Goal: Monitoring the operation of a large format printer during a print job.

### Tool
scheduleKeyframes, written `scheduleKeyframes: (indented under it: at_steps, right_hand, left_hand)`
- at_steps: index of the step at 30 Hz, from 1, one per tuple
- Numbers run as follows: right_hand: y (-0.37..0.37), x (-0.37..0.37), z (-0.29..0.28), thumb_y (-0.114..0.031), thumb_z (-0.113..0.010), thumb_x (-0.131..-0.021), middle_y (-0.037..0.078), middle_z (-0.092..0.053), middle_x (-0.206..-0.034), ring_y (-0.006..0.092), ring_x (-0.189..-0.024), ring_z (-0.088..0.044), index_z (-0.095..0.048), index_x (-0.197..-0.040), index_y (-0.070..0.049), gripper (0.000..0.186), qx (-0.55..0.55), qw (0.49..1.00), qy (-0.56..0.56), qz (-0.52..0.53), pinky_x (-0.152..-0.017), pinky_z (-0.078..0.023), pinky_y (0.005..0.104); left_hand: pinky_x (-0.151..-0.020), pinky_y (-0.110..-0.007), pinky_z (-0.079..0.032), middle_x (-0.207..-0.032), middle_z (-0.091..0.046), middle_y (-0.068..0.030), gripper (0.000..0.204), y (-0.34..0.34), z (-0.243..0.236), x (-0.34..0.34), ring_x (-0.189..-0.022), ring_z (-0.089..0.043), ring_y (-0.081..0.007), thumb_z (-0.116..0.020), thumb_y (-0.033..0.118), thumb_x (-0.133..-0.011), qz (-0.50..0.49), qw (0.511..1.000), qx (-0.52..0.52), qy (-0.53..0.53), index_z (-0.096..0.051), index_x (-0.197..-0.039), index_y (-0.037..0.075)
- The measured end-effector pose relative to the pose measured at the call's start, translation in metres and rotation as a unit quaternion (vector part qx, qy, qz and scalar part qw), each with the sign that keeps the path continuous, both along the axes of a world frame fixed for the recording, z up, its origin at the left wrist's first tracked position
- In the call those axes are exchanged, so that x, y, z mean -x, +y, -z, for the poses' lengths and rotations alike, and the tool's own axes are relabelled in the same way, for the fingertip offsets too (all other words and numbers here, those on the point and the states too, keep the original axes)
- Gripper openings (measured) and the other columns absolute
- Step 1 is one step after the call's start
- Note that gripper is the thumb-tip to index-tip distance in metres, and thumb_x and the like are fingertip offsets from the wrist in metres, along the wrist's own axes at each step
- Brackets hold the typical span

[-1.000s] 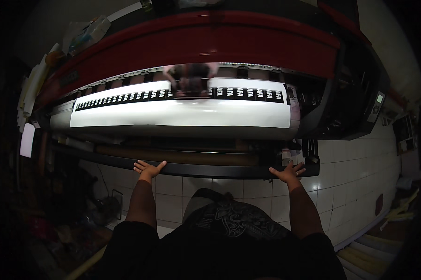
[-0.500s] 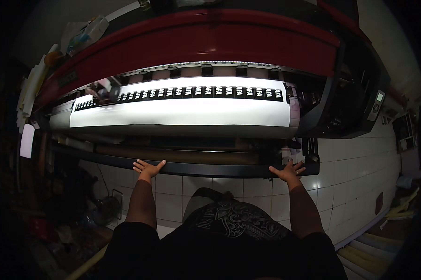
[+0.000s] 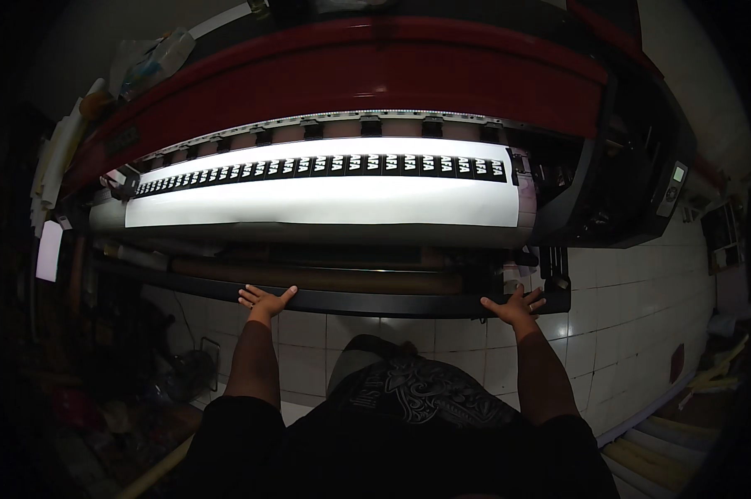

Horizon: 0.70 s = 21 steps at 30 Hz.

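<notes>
My left hand (image 3: 265, 302) rests with spread fingers on the dark front bar (image 3: 375, 302) of a large-format printer. On the same bar, farther right, lies my right hand (image 3: 517, 305), its fingers also spread and holding nothing. Beyond the bar, the printer's red cover (image 3: 350, 62) arches over a lit white sheet (image 3: 326, 202). A row of black blocks with white lettering (image 3: 334, 166) is printed across that sheet. The print carriage (image 3: 122, 183) stands at the left end of the sheet.
A brown roll (image 3: 317, 274) lies behind the bar. The control panel (image 3: 673, 185) is at the printer's right end. At the left stand rolled materials (image 3: 55, 170) and a plastic bag (image 3: 155, 62). A fan (image 3: 188, 374) sits on the tiled floor (image 3: 633, 291); more rolls (image 3: 667, 449) lie lower right.
The print carriage has slid left along the rail to the sheet's left end, uncovering more of the printed row. Both hands stay in place on the bar.
</notes>
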State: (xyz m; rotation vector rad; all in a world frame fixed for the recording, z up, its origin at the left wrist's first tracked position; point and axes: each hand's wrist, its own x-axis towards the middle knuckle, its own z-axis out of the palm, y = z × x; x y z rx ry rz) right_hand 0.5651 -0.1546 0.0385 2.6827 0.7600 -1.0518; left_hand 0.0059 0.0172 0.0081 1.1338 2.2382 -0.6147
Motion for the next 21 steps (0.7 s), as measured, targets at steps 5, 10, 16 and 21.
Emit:
scheduleKeyframes:
  at_steps: [5, 10, 16, 21]
  right_hand:
    - [0.0015, 0.0028, -0.0082, -0.078, -0.074, -0.053, 0.030, 0.015, -0.153, 0.0531, -0.139, 0.018, -0.011, -0.152, -0.012, 0.134, -0.002, 1.000, 0.003, -0.001, -0.109, -0.009, 0.0686]
    - [0.0025, 0.0029, -0.0080, -0.077, -0.074, -0.054, 0.030, 0.013, -0.153, 0.0532, -0.139, 0.017, -0.013, -0.152, -0.011, 0.133, 0.000, 1.000, 0.003, -0.002, -0.109, -0.012, 0.0684]
    - [0.0031, 0.0021, -0.0082, -0.077, -0.073, -0.056, 0.031, 0.018, -0.152, 0.0537, -0.138, 0.019, -0.009, -0.152, -0.009, 0.133, 0.010, 1.000, 0.012, -0.012, -0.105, -0.014, 0.0717]
    - [0.0017, -0.0001, -0.0053, -0.077, -0.073, -0.056, 0.031, 0.018, -0.152, 0.0534, -0.138, 0.019, -0.010, -0.152, -0.009, 0.134, 0.010, 1.000, 0.007, -0.010, -0.105, -0.015, 0.0715]
  left_hand:
    - [-0.111, -0.063, -0.001, -0.150, 0.023, -0.0330, 0.148, -0.0001, -0.0009, -0.0003, -0.139, 0.021, -0.0486, -0.046, 0.094, -0.060, -0.001, 1.000, 0.000, -0.001, 0.023, -0.142, -0.008]
    - [-0.107, -0.067, 0.006, -0.147, 0.028, -0.0354, 0.151, -0.0010, -0.0015, 0.0026, -0.135, 0.030, -0.0510, -0.047, 0.094, -0.060, 0.003, 1.000, -0.006, -0.025, 0.023, -0.141, -0.012]
    - [-0.107, -0.066, 0.006, -0.147, 0.027, -0.0351, 0.149, -0.0018, -0.0026, 0.0002, -0.135, 0.030, -0.0510, -0.047, 0.094, -0.061, -0.004, 1.000, -0.004, -0.021, 0.022, -0.141, -0.012]
    - [-0.108, -0.065, 0.006, -0.148, 0.027, -0.0341, 0.149, -0.0004, -0.0035, -0.0018, -0.135, 0.029, -0.0506, -0.048, 0.093, -0.061, -0.004, 1.000, 0.002, -0.022, 0.023, -0.141, -0.011]
